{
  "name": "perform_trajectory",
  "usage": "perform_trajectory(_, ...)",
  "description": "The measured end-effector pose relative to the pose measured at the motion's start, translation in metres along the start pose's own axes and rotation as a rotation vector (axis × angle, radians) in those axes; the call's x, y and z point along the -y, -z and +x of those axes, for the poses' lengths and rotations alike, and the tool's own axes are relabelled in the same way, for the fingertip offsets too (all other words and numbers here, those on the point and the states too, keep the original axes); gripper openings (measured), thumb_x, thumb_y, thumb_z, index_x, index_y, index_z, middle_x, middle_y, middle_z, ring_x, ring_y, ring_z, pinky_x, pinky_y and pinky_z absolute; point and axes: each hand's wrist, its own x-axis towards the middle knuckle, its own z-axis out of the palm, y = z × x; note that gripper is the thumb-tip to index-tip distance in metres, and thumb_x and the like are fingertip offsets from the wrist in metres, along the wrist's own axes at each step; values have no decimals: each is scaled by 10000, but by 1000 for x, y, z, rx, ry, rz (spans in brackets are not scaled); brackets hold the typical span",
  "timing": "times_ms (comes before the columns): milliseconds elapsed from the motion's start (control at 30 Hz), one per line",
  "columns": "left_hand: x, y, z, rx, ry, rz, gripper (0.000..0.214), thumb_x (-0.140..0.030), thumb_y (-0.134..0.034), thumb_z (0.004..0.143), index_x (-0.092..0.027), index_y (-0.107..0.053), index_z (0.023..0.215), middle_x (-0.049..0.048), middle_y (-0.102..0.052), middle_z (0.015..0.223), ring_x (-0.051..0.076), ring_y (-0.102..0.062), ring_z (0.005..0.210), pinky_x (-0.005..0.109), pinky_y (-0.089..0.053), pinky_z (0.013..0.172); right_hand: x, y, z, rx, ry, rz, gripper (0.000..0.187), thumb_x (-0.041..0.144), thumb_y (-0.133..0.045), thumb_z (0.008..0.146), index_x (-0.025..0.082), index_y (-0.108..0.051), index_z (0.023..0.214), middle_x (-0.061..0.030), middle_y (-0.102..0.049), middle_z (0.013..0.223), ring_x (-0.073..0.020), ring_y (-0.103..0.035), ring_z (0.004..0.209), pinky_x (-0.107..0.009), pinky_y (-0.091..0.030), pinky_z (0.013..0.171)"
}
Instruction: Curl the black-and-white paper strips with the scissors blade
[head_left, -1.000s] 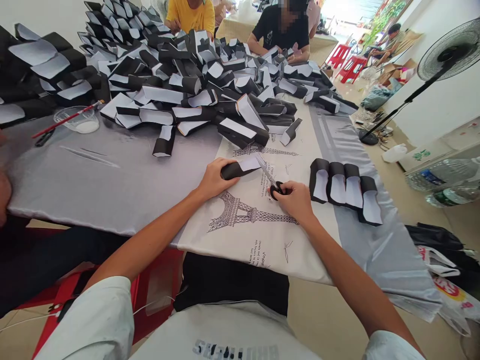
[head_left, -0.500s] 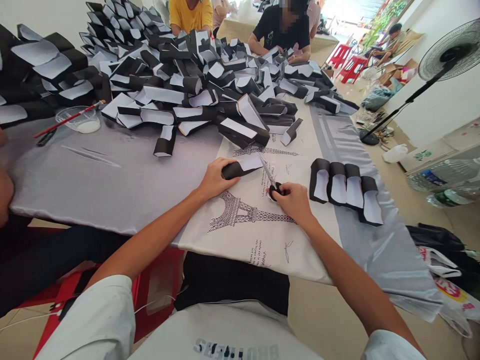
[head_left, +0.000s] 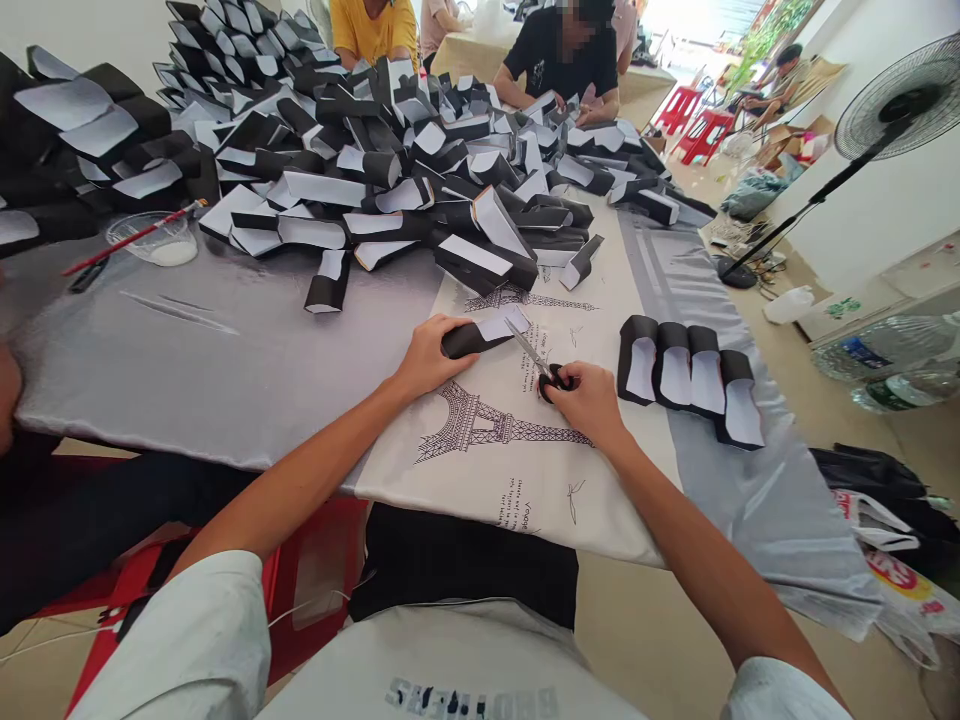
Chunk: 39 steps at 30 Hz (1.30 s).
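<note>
My left hand [head_left: 436,355] is closed around the black end of a folded black-and-white paper piece [head_left: 487,332], held just above the printed cloth. Its white side faces up and points to the right. My right hand [head_left: 589,400] grips a pair of scissors [head_left: 536,355] by the black handles. The blades lie across the right end of the white side; whether they bite into the paper I cannot tell. To the right of my hand stands a row of several black paper pieces with white insides [head_left: 675,365].
A large heap of similar black-and-white paper pieces [head_left: 375,190] covers the far side of the table. At the left sits a clear dish of white paste [head_left: 176,248] with a red brush [head_left: 135,240] across it. A co-worker in black [head_left: 562,60] sits opposite. A fan [head_left: 900,110] stands right.
The scissor blades have swung left over the white end of the paper piece. My left hand has kept its hold in nearly the same place.
</note>
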Motion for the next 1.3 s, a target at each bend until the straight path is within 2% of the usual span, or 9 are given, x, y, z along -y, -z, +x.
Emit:
perform_trajectory(133, 0, 0, 0, -1, 6, -1, 487, -321, -911, 832, -278, -787, 1302, 62, -792, 1247, 307, -755, 1149, 514, -608, 1060, -2, 2, 1, 2, 5, -13, 431, 465, -745, 824, 257, -444, 595, 12, -479, 632, -171, -393, 646, -356, -302, 632)
perform_trajectory(300, 0, 0, 1, 2, 8, 0, 497, -337, -916, 825, -279, -787, 1302, 63, -793, 1248, 309, -757, 1142, 520, -606, 1064, 0, -1, -1, -24, -30, -71, 305, 508, -825, 750, 238, -683, 766, -55, -689, 907, -190, -529, 718, -345, -396, 679)
perform_trajectory(367, 0, 0, 1, -2, 0, 0, 494, -337, -915, 826, -274, -788, 1299, 64, -794, 1240, 305, -758, 1136, 514, -605, 1061, 1, -1, -2, -30, -24, -57, 289, 490, -818, 747, 233, -705, 817, -67, -709, 978, -189, -543, 729, -347, -415, 695)
perform_trajectory(433, 0, 0, 1, -6, -6, -2, 491, -332, -913, 827, -267, -789, 1298, 67, -793, 1233, 302, -758, 1130, 508, -607, 1053, 1, 0, -1, -10, -7, -48, 248, 438, -773, 776, 239, -631, 734, -41, -668, 862, -182, -505, 697, -349, -386, 676)
perform_trajectory(567, -1, 1, 0, -2, 5, -1, 497, -325, -912, 825, -273, -789, 1304, 65, -790, 1221, 305, -754, 1130, 509, -611, 1044, -1, 3, 2, 15, 23, -64, 371, 386, -725, 815, 259, -440, 614, 6, -504, 660, -175, -411, 654, -359, -309, 644)
perform_trajectory(667, -2, 1, 1, 3, 19, -1, 498, -328, -909, 827, -277, -790, 1308, 68, -792, 1229, 310, -752, 1141, 523, -610, 1057, -2, 2, 1, 18, 0, -68, 378, 427, -748, 817, 258, -477, 616, 4, -514, 661, -178, -424, 658, -355, -322, 643)
perform_trajectory(833, -3, 1, 1, 7, 27, -16, 493, -360, -911, 832, -280, -800, 1307, 70, -798, 1243, 311, -758, 1139, 534, -609, 1074, -3, -1, -1, -1, 22, -23, 272, 464, -818, 729, 233, -678, 762, -66, -685, 920, -223, -584, 804, -358, -450, 734)
perform_trajectory(1067, 1, -1, 0, -2, 28, -22, 500, -344, -923, 822, -274, -811, 1304, 70, -796, 1245, 310, -766, 1145, 523, -610, 1072, -3, 3, 2, 13, 21, -31, 363, 387, -716, 814, 259, -440, 615, 5, -496, 661, -176, -408, 664, -351, -311, 645)
perform_trajectory(1300, 2, -1, 0, 1, 33, -17, 500, -355, -926, 824, -276, -815, 1305, 69, -796, 1251, 310, -768, 1145, 526, -610, 1084, 3, 1, 0, -16, -9, -26, 310, 476, -832, 749, 229, -645, 761, -55, -662, 898, -183, -514, 713, -353, -411, 700)
